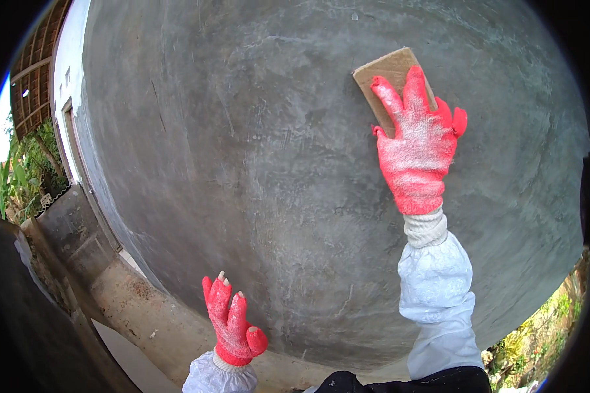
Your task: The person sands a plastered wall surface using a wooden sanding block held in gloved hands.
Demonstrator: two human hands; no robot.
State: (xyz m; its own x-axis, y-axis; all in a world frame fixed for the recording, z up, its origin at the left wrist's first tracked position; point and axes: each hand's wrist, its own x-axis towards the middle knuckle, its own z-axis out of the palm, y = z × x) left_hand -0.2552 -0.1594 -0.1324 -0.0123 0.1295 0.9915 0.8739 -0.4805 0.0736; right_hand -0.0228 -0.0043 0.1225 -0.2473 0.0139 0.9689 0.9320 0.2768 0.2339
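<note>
A flat, tan, rectangular pad (392, 65), like folded sandpaper or a sanding block, lies against the grey plastered wall (295, 170) at the upper right. My right hand (418, 144), in a red-and-white dusty glove, grips it with spread fingers over its face and edges. What backs the pad is hidden. Low and to the left, my left hand (231, 324) is in a matching glove whose fingertips are bare. It is empty with its fingers apart, beside the lower wall; whether it touches the surface I cannot tell.
A concrete floor strip (137, 301) runs along the wall's foot at the left. A white-framed doorway (75, 137) and a low concrete wall (72, 223) stand beyond it. Plants (26, 170) grow at the far left, with more greenery (537, 334) at the lower right.
</note>
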